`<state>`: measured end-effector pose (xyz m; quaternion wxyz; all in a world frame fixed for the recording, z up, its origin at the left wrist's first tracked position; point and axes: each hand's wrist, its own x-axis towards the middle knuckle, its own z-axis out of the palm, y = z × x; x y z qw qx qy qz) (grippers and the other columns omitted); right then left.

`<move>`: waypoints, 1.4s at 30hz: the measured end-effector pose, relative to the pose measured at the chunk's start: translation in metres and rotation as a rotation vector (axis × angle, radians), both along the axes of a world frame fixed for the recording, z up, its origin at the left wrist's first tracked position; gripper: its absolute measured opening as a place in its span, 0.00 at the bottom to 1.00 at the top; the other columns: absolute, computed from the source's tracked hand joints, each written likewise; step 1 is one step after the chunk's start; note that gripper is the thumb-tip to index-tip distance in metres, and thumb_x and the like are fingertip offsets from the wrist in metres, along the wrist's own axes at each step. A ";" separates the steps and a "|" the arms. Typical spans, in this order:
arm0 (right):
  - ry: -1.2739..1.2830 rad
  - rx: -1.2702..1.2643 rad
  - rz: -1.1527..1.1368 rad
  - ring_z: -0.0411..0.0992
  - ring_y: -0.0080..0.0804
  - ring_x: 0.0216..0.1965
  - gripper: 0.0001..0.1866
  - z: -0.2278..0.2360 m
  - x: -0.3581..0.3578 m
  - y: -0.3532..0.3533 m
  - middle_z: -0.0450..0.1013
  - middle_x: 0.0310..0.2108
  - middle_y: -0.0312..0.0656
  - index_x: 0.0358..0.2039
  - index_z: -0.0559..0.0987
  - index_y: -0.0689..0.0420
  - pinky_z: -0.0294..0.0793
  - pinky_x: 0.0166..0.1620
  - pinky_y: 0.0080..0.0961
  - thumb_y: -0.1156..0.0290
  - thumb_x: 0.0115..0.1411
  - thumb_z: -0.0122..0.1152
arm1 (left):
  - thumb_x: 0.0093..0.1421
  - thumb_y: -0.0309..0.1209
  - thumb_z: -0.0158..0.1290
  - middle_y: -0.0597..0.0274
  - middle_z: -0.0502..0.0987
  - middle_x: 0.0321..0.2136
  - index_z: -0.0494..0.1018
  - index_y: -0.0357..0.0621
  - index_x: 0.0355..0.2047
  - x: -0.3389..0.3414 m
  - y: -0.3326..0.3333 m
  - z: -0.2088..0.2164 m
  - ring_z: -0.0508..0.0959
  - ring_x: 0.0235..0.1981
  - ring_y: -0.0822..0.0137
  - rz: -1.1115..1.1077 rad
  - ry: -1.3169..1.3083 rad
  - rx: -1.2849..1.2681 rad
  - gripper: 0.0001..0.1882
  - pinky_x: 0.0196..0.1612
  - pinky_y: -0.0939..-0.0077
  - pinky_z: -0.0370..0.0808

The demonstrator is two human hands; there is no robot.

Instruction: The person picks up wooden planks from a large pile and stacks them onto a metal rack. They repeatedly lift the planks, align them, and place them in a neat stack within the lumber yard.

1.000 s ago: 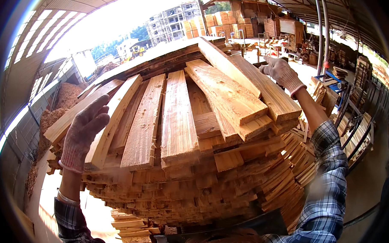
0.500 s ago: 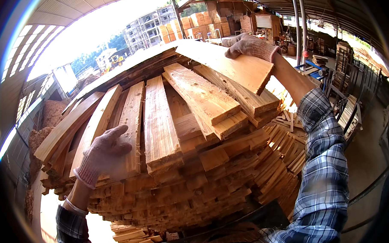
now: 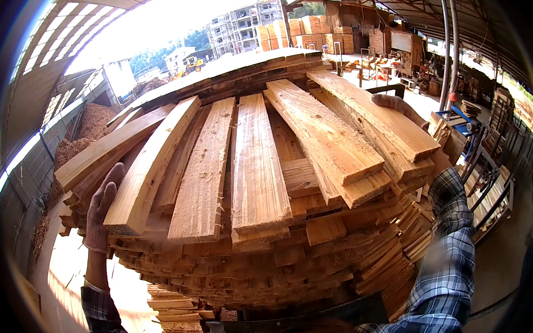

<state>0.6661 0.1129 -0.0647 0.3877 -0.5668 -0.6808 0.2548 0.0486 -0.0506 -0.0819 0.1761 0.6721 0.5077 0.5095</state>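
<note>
Several rough wooden planks [image 3: 259,160] lie fanned out on top of a tall lumber stack [image 3: 216,270]. My left hand [image 3: 100,210], in a knit glove, is upright at the left, its straight fingers against the side of a plank [image 3: 152,171]. Nothing is gripped in it. At the right, my gloved right hand [image 3: 402,109] lies along the outer edge of the rightmost top plank [image 3: 377,114]. A stretched finger shows there, while the plank hides the rest of that hand.
A darker beam pile [image 3: 240,77] with a pale top rises behind the planks. Sawdust [image 3: 95,122] is heaped by the left wall. Metal racks [image 3: 484,165] and two posts [image 3: 449,55] stand at the right. Stacked lumber [image 3: 309,33] fills the background.
My right hand has set its board down at the right and moved to its outer edge. My left hand has left the plank tops for a plank's left side. The view has shifted.
</note>
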 end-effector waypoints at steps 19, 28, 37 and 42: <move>-0.609 0.102 0.280 0.69 0.38 0.52 0.50 0.042 -0.135 0.039 0.70 0.51 0.52 0.61 0.58 0.66 0.67 0.56 0.29 0.38 0.52 0.59 | 0.63 0.33 0.45 0.50 0.59 0.61 0.51 0.40 0.63 -0.147 0.011 -0.162 0.62 0.60 0.59 0.214 -0.011 0.374 0.30 0.62 0.66 0.59; -0.602 0.064 0.121 0.74 0.37 0.41 0.37 0.045 -0.138 0.037 0.76 0.42 0.49 0.48 0.76 0.61 0.72 0.46 0.31 0.47 0.42 0.67 | 0.58 0.30 0.50 0.53 0.63 0.58 0.58 0.39 0.60 -0.029 0.013 -0.088 0.64 0.59 0.59 0.285 -0.005 0.429 0.29 0.62 0.66 0.60; -0.692 0.320 0.104 0.77 0.41 0.34 0.18 -0.025 -0.055 0.043 0.77 0.36 0.48 0.42 0.80 0.56 0.74 0.41 0.32 0.61 0.52 0.56 | 0.60 0.42 0.48 0.54 0.65 0.57 0.60 0.40 0.59 -0.016 0.008 -0.085 0.65 0.57 0.61 0.312 0.007 0.383 0.30 0.60 0.68 0.61; -0.731 0.631 0.252 0.76 0.45 0.33 0.09 -0.040 -0.076 0.067 0.77 0.30 0.48 0.32 0.79 0.57 0.75 0.38 0.35 0.71 0.53 0.52 | 0.54 0.29 0.50 0.53 0.65 0.57 0.59 0.39 0.60 -0.038 0.009 -0.090 0.68 0.55 0.61 0.255 -0.065 0.370 0.32 0.58 0.70 0.66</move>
